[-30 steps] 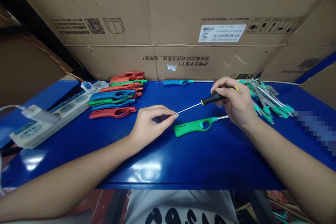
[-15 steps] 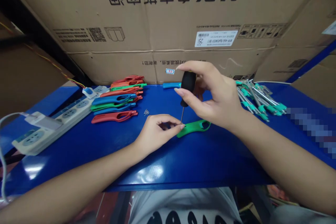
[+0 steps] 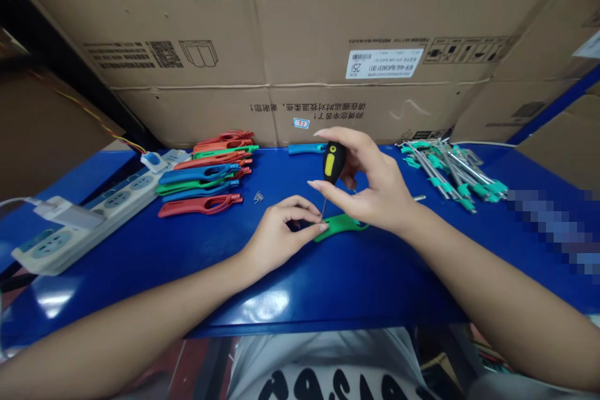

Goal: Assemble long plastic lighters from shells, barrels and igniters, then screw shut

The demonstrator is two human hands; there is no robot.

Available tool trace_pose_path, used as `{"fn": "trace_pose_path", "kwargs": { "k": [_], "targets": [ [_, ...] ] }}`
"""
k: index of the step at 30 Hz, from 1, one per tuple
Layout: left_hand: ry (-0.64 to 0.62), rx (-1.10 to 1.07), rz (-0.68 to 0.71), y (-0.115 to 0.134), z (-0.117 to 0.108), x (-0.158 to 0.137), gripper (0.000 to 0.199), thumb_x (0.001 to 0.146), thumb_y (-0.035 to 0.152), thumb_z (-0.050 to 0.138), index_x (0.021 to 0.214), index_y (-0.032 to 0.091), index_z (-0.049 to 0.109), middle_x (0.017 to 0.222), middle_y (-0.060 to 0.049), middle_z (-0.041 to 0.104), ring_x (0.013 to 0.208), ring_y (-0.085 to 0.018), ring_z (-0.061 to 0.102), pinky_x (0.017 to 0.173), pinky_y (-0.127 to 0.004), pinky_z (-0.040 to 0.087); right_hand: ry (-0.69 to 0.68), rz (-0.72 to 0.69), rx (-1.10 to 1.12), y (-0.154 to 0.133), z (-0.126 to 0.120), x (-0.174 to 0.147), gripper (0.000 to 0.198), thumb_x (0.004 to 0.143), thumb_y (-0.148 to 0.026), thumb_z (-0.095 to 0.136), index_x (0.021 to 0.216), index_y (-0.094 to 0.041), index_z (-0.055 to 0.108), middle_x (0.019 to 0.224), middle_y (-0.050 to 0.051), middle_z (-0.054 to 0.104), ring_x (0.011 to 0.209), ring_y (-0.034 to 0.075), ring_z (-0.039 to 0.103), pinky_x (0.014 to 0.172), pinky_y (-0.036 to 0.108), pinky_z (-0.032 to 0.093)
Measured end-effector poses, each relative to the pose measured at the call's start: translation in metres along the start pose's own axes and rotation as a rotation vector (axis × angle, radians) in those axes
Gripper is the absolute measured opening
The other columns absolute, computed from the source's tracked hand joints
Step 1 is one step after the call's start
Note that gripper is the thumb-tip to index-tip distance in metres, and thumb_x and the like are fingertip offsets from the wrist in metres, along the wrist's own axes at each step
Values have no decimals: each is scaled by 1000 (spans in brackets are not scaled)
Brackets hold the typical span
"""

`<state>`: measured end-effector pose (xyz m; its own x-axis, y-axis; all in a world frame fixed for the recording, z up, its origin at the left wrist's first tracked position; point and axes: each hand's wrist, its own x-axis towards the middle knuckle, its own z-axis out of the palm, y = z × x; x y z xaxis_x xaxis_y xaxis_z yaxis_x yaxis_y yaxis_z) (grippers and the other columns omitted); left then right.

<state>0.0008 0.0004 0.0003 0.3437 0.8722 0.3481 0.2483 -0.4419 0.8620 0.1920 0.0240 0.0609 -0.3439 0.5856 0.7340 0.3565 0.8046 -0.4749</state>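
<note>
My right hand (image 3: 370,184) holds a black-and-yellow screwdriver (image 3: 334,162) upright by its handle. The fingers and thumb wrap round it from the right. Its thin shaft points down at the left end of a green plastic lighter handle (image 3: 340,227) lying flat on the table. My left hand (image 3: 284,231) rests at that same end, thumb and fingertips pinched together beside the screwdriver's tip. Whatever sits between those fingertips is too small to make out. A few small screws (image 3: 259,197) lie in a little heap to the left of my left hand.
Red, blue and green lighter handles (image 3: 201,205) are stacked at left beside a white power strip (image 3: 112,200). Silver tubes with green parts (image 3: 452,175) lie in a pile at right. A blue handle (image 3: 305,149) lies by the cardboard wall (image 3: 281,31) behind the blue table (image 3: 375,287).
The screwdriver has turned in my right hand, so its yellow marking now faces me. My right hand has shifted slightly left and down. My left hand keeps its pinch at the green lighter handle.
</note>
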Motion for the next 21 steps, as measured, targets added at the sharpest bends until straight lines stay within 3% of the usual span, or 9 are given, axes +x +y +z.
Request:
{"fn": "trace_pose_path", "kwargs": {
  "k": [8,12,14,21],
  "targets": [
    [-32,-4,60,4,0,0,6,79,22,81,83,20,76,93,-5,74,88,-18,69,85,-33,56,57,52,53,-4,10,-8,54,88,-23,69,138,-34,51,138,6,60,74,16,65,62,31,60],
    [-122,133,45,5,-2,-1,41,74,27,87,110,18,70,111,-9,74,104,-25,69,97,-42,54,98,13,27,-1,15,-13,55,89,-23,69,139,-33,50,139,7,59,78,17,66,66,33,63],
    [-168,203,37,4,-2,-2,49,74,26,86,118,18,66,120,-11,72,111,-29,67,101,-47,52,96,6,19,1,16,-15,55,89,-24,68,140,-33,50,139,7,59,79,18,67,67,34,63],
    [-183,223,21,3,-2,-4,41,76,17,77,116,19,65,113,-9,75,104,-26,71,96,-42,56,93,-33,24,5,17,-17,56,89,-23,69,141,-33,51,140,7,59,106,26,68,87,40,65]
  ]
}}
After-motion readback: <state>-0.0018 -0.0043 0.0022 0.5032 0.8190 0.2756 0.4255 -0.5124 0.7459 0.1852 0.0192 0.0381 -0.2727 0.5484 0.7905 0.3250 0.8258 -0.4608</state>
